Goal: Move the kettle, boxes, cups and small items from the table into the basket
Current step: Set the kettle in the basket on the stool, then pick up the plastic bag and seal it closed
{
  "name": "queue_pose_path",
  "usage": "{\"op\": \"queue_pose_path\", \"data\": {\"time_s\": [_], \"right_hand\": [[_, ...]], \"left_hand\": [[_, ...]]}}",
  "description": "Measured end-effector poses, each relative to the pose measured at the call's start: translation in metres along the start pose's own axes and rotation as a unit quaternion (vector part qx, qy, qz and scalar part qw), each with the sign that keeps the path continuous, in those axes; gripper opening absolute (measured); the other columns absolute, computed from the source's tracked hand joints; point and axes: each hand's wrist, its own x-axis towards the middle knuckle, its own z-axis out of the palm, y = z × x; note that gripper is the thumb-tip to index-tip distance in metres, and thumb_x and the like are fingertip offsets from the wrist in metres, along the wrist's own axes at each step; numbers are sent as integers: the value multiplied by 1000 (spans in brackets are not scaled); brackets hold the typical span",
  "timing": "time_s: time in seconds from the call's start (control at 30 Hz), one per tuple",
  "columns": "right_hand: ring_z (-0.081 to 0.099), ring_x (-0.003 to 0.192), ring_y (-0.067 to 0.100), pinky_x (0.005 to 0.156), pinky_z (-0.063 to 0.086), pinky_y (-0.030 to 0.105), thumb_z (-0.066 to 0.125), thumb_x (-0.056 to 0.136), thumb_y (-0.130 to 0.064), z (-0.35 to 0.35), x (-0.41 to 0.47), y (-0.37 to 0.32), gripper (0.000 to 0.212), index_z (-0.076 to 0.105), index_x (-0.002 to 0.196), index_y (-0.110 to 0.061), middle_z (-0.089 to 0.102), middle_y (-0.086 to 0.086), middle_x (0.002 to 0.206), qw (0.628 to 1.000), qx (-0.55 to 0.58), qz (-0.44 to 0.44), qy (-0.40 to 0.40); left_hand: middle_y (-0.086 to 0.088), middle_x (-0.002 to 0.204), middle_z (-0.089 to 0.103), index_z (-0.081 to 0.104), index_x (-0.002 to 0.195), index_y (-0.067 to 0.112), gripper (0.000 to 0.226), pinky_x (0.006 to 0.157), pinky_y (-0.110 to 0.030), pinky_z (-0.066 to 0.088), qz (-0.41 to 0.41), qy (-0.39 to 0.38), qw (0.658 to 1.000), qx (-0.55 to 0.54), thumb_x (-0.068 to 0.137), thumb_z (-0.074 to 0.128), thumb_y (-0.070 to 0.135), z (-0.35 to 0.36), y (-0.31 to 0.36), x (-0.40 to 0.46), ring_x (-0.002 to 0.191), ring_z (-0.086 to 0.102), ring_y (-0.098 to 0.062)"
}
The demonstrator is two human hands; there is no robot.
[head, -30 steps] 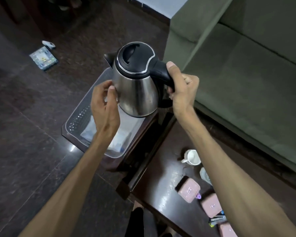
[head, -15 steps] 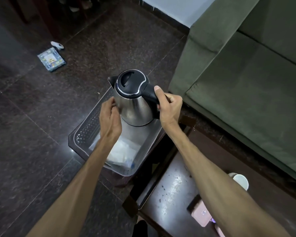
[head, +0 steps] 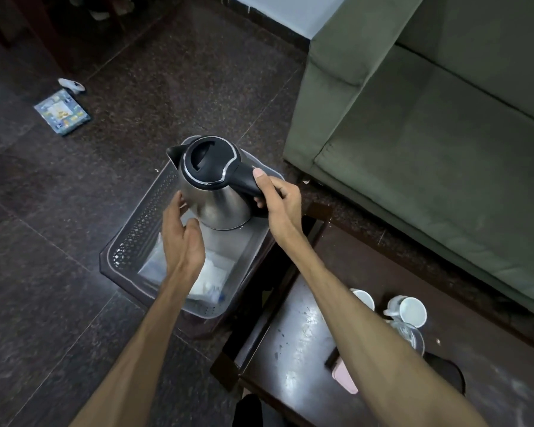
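Over basket [head: 130,241] far end, our right hand [head: 279,200] grips kettle [head: 218,192] handle; left hand [head: 182,238] open beside it.

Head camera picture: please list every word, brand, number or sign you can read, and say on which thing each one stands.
No text can be read in this picture.
Kettle: no readable brand or label on lid or body.
Blue packet on the floor: it carries printed pictures and perhaps words, but too small and blurred to read.
White packet in the basket: some blue print, not legible.
Pink box on the table: mostly hidden, no text visible.
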Motion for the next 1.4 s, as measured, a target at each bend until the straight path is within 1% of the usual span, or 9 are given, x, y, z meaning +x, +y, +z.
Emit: {"op": "queue_pose_path", "data": {"time_s": [0.1,0.2,0.3,0.43,0.57,0.77,0.9,1.1,1.4], "right_hand": [[49,71,12,65,43,39,60,99,-43,-16,-11,0,55,59,69,3,54,22,69,1000,21,10,2],[58,71,-2,70,44,14,65,98,-29,-41,-26,6,23,70,79,-17,66,-15,74,999,-16,11,38],[69,81,1,75,50,12,69,88,-12,-69,-48,12,10,77,92,-14,78,-5,89,994,-51,38,88],[64,68,-1,68,51,14,69,79,0,-116,-83,25,16,78,82,-12,76,-4,77,979,-87,64,173],[64,64,2,68,52,19,70,79,2,-160,-119,44,18,78,79,-15,76,-2,73,965,-111,108,209],[65,63,8,66,54,29,74,79,0,-180,-155,66,17,77,77,-17,74,0,70,960,-127,141,205],[63,59,-2,62,49,15,75,80,-1,-172,-174,77,21,75,74,-22,72,-13,66,962,-123,151,193],[63,63,2,63,49,11,76,81,-1,-145,-194,79,27,74,74,-27,71,-13,67,973,-83,165,139],[65,67,2,64,51,14,77,81,-17,-81,-182,54,13,76,79,-30,73,-11,72,989,-65,128,48]], "left_hand": [[0,149,50,41,155,19,66,114,-43,46,1,22,1000,-9,88,40,17,10,0,-21,137,49,-15],[0,143,56,49,148,20,56,97,-19,45,-3,53,999,-1,93,48,11,21,-6,-43,129,54,-11],[3,125,65,63,130,18,39,82,-11,47,-1,78,997,7,93,55,7,29,-13,-66,110,61,-6],[12,85,69,69,94,20,7,77,-16,53,-10,36,999,12,93,67,13,47,-20,-106,80,63,-1],[8,68,64,63,75,29,21,65,-10,45,14,1,998,55,93,73,30,71,-23,-147,67,59,-1],[7,60,54,52,67,25,40,60,-35,43,80,11,983,167,103,55,42,49,-34,-155,59,51,-16],[-10,89,71,70,95,10,24,77,-44,48,116,-7,938,326,88,58,29,7,-38,-115,86,62,-33],[-12,132,64,70,128,17,58,106,-52,37,57,-177,803,566,71,77,12,-33,-44,-54,125,55,-37],[-7,126,65,69,128,22,55,102,-46,43,140,-207,735,630,75,80,31,-26,-53,-31,115,62,-30]]}}
